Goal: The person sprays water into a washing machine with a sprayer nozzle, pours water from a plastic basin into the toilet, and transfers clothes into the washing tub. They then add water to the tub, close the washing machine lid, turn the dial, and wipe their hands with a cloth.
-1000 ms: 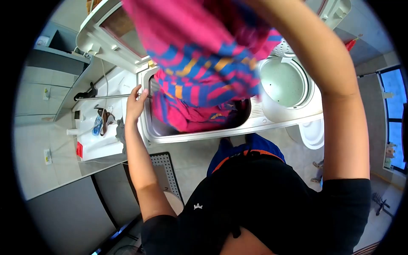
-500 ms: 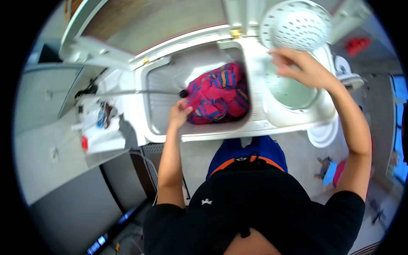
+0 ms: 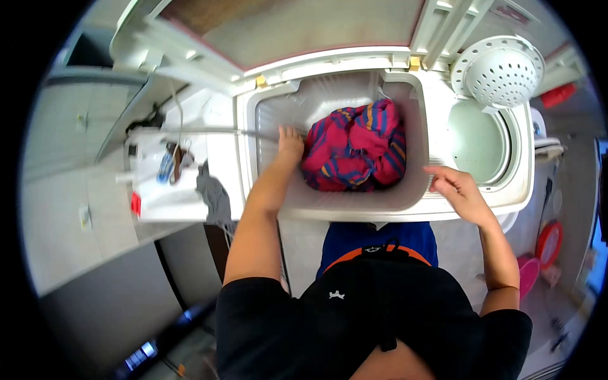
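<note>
My left hand (image 3: 290, 144) is inside the wash tub (image 3: 269, 177) of a twin-tub washing machine, its fingers closed over the end of a metal hose (image 3: 221, 130). The hose's tip is mostly hidden by the hand. Close beside it lies a bunched garment (image 3: 354, 149), magenta with blue and orange stripes. My right hand (image 3: 459, 192) hovers over the machine's front edge, between the wash tub and the round spin tub (image 3: 478, 142). Its fingers are loosely bent and apart, with nothing in them.
A white perforated spin cover (image 3: 503, 73) rests at the spin tub's back rim. The machine's large lid (image 3: 291, 28) stands raised. On the left, a white counter (image 3: 177, 202) bears a grey cloth (image 3: 213, 193) and small items. A red basin (image 3: 550, 246) is at the right.
My left hand has moved up onto the hose end from the garment's near-left edge. My right hand has come from above the spin tub towards the machine's front. The view has shifted.
</note>
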`<state>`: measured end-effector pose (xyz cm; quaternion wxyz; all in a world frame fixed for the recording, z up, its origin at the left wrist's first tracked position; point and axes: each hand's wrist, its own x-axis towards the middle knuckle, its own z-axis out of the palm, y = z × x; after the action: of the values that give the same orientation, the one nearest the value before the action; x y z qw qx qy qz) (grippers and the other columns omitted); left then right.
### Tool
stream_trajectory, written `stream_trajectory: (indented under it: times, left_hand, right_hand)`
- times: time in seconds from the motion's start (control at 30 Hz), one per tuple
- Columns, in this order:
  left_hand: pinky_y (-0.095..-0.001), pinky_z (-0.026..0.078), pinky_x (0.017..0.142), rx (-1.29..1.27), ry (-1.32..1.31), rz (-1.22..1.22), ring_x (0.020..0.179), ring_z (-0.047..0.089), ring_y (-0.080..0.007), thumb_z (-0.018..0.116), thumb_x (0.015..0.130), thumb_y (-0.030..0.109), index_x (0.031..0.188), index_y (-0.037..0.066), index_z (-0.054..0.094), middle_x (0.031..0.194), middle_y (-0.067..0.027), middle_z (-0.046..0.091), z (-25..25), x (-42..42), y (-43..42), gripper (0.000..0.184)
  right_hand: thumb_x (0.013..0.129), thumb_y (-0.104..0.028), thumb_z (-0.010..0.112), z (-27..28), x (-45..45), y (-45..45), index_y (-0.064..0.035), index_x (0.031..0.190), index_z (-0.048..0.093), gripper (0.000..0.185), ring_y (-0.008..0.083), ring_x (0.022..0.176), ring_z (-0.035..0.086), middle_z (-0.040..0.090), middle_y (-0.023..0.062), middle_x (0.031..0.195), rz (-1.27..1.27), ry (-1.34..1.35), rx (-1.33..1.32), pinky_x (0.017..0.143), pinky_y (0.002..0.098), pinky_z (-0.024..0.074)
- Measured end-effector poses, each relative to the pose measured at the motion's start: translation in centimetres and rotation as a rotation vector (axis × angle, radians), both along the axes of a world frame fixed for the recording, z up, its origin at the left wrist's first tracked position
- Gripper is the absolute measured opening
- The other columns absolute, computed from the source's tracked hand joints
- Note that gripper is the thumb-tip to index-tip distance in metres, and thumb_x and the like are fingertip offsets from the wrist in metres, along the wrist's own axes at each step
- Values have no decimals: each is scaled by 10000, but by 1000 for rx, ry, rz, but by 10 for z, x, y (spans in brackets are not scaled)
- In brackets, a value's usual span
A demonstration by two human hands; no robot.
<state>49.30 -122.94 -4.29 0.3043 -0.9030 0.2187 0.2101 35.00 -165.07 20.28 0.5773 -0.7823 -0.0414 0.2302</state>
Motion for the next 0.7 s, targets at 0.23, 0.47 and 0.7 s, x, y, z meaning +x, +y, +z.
stream_trajectory:
  times: [0.23, 0.47, 0.7]
  left_hand:
    - [-598, 212, 1041, 131, 327, 186, 1258, 443, -320, 465, 915, 252, 1267, 99, 556, 1344, -111, 501, -92, 2, 12, 394]
    - [-361, 490, 859, 6, 472, 226, 1167, 551, -238, 531, 894, 255, 1202, 141, 616, 1259, -72, 582, -100, 1, -24, 340]
    - [-380, 496, 854, -568, 404, 403, 1051, 612, -288, 672, 758, 517, 1066, 90, 663, 1099, -128, 651, -7, 16, -65, 526]
  right_hand:
    - [879, -124, 612, -2, -52, 101, -19, 1139, 606, 280, 128, 736, 576, 635, 77, 823, -281, 54, -50, 716, 277, 481]
    - [887, -126, 612, -2, -84, 153, 8, 1126, 595, 275, 94, 708, 542, 601, 53, 767, -407, 87, -51, 683, 251, 471]
    - [919, -142, 569, -68, -49, 162, -18, 1157, 571, 268, 74, 747, 553, 592, -4, 857, -537, 239, 247, 688, 232, 476]
